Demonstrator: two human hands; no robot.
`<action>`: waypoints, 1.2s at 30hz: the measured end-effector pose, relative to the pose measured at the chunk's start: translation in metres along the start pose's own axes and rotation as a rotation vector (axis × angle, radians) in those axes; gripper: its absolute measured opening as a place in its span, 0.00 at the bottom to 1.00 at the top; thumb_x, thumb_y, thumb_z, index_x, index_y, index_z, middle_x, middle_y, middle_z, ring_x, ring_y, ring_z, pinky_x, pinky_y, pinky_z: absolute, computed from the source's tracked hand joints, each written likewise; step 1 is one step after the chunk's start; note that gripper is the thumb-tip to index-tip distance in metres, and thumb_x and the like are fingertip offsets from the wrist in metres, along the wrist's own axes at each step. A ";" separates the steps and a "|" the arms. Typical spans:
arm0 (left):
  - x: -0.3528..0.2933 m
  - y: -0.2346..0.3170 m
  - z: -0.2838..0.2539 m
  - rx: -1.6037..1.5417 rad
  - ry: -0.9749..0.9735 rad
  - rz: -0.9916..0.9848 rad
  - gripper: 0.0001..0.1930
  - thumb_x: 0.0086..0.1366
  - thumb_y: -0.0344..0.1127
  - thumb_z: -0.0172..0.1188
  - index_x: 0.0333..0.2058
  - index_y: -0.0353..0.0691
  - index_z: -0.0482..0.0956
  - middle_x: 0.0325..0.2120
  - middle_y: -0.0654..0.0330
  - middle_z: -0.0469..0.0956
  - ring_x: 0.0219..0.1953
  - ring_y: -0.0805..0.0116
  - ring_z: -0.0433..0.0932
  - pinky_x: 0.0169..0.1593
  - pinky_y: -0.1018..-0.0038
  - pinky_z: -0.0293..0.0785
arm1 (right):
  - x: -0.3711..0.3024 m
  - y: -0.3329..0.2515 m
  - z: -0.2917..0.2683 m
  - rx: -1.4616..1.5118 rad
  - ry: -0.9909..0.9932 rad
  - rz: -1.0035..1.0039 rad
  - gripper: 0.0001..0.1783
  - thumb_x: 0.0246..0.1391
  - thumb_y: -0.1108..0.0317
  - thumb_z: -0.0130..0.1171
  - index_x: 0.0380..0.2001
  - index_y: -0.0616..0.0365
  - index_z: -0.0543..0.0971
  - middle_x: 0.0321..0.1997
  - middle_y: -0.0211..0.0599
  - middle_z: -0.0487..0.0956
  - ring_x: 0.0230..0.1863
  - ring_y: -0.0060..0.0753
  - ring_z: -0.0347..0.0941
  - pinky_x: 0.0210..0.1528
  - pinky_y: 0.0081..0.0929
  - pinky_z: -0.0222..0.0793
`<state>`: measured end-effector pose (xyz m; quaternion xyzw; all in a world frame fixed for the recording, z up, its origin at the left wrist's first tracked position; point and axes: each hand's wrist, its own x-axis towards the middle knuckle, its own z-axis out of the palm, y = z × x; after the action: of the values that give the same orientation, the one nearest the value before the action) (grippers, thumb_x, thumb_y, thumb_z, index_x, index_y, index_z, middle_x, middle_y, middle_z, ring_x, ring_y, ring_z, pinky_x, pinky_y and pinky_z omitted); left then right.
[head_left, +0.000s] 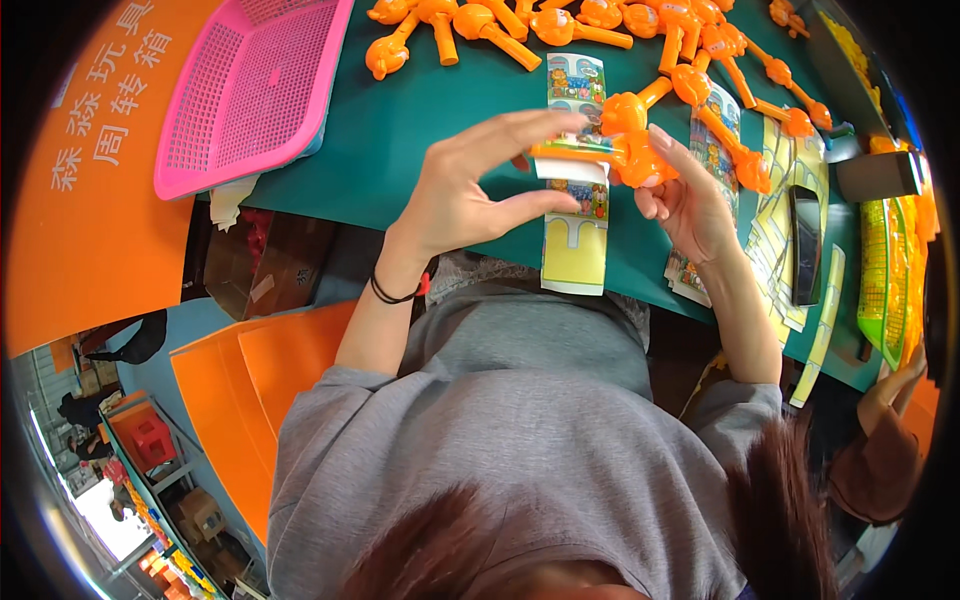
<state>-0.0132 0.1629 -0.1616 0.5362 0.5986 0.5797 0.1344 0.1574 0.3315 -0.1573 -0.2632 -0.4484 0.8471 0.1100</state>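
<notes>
My right hand (690,195) is closed on the head of an orange plastic stick toy (645,162), whose handle points left. A strip of printed label seems to lie along that handle. Around the handle's left end my left hand (460,180) is open, with thumb and fingers spread wide apart; whether a fingertip touches the handle I cannot tell. Beneath both hands lies a sticker sheet (575,255) with cartoon pictures and a yellow lower part, running over the table's near edge. Another orange toy (622,113) lies just beyond the held one.
Several orange toys (490,30) are strewn along the far side of the green table (400,120). A pink mesh basket (175,170) stands at left. On the right are sticker sheets (790,230), a black phone (805,245), a grey cup (880,177) and another person's arm (895,385).
</notes>
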 end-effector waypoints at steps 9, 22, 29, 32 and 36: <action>0.004 -0.014 0.003 -0.081 -0.138 -0.118 0.13 0.60 0.29 0.66 0.45 0.40 0.84 0.36 0.59 0.85 0.33 0.75 0.83 0.29 0.82 0.77 | -0.001 0.005 0.001 -0.256 -0.010 -0.090 0.23 0.61 0.52 0.58 0.46 0.63 0.79 0.30 0.31 0.80 0.20 0.19 0.73 0.21 0.13 0.67; 0.006 0.001 -0.061 0.315 0.362 -0.135 0.14 0.72 0.37 0.52 0.34 0.34 0.83 0.19 0.60 0.77 0.22 0.73 0.71 0.30 0.74 0.69 | 0.015 -0.003 -0.004 -0.875 -0.074 -0.607 0.25 0.56 0.59 0.63 0.55 0.60 0.76 0.51 0.38 0.78 0.51 0.35 0.76 0.53 0.33 0.72; 0.002 -0.004 -0.128 1.002 0.426 0.229 0.21 0.64 0.51 0.61 0.43 0.37 0.80 0.43 0.53 0.79 0.45 0.56 0.77 0.49 0.65 0.72 | 0.042 -0.018 -0.044 -1.919 0.251 -1.135 0.23 0.48 0.65 0.68 0.51 0.51 0.79 0.64 0.35 0.70 0.67 0.50 0.59 0.67 0.49 0.58; -0.034 0.039 -0.041 0.605 -0.243 0.240 0.23 0.52 0.49 0.72 0.42 0.40 0.82 0.38 0.55 0.82 0.43 0.60 0.81 0.46 0.68 0.76 | -0.005 0.003 0.004 -1.543 -0.283 -0.846 0.27 0.47 0.64 0.69 0.53 0.52 0.78 0.65 0.40 0.69 0.67 0.51 0.60 0.67 0.50 0.57; -0.084 0.026 -0.010 0.109 -0.237 -0.322 0.10 0.60 0.38 0.68 0.32 0.36 0.84 0.17 0.64 0.79 0.18 0.80 0.76 0.25 0.80 0.69 | -0.056 0.059 0.014 -1.732 -0.444 -0.758 0.32 0.47 0.67 0.67 0.58 0.54 0.73 0.65 0.46 0.68 0.70 0.50 0.59 0.67 0.44 0.62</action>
<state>0.0241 0.0842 -0.1750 0.5045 0.6871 0.4504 0.2654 0.1995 0.2644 -0.1797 0.0749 -0.9823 0.1624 0.0566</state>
